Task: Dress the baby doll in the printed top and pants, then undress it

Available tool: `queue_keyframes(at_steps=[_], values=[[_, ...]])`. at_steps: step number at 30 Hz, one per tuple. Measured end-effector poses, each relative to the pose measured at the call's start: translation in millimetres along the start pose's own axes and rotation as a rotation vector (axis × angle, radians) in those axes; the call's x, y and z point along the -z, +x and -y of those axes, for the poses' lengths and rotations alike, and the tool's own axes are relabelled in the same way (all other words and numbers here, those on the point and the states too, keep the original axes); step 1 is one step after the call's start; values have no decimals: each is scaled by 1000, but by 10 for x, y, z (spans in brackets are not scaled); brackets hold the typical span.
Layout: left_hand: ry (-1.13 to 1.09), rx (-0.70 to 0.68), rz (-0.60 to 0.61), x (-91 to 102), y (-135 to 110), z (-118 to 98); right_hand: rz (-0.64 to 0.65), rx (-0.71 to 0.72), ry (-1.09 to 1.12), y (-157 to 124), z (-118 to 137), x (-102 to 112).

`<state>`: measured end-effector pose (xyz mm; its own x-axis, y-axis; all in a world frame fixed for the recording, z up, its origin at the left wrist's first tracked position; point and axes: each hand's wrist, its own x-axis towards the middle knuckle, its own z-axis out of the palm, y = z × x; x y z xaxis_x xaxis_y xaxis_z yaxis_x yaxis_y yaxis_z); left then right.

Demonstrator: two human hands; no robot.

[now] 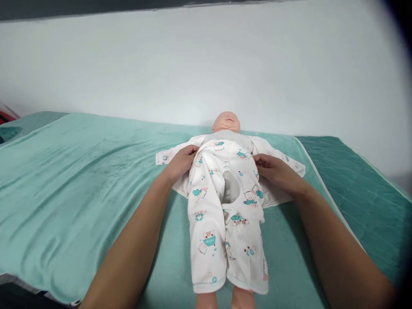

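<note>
A baby doll (226, 122) lies on its back on a teal towel (80, 180), head toward the wall. It wears white printed trousers (225, 240) with teal and red cartoon figures, and an open white top (273, 197) is spread under it. My left hand (180, 163) rests at the doll's left side by the waistband, fingers curled on the fabric. My right hand (273, 171) holds the fabric at the opposite side of the waist. The doll's bare feet show at the bottom edge.
The towel covers a bed with a darker green quilted mat (363, 193) on the right. A pale wall (206, 64) runs behind. A red object (4, 116) shows at the far left edge.
</note>
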<state>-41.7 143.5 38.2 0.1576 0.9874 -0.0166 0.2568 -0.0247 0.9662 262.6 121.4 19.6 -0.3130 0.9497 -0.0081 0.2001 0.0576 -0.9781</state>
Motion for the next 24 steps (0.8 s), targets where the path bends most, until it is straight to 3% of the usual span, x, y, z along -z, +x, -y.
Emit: queue_keyframes(at_steps=[3,11,15,21,24], values=[[99,-31,16,3,5,7,20,-13,19,1,10,-22],[292,25,38,16,18,-26,-70,-48,-71,45,-22,-74],[294,45,-16,-9,58,54,-227,-89,-173,87,-42,-122],[471,-7,-76,-34,102,81,-596,-67,-564,162,-105,-199],[468,-6,-65,-39,82,54,-588,-32,-593,175,-106,-226]])
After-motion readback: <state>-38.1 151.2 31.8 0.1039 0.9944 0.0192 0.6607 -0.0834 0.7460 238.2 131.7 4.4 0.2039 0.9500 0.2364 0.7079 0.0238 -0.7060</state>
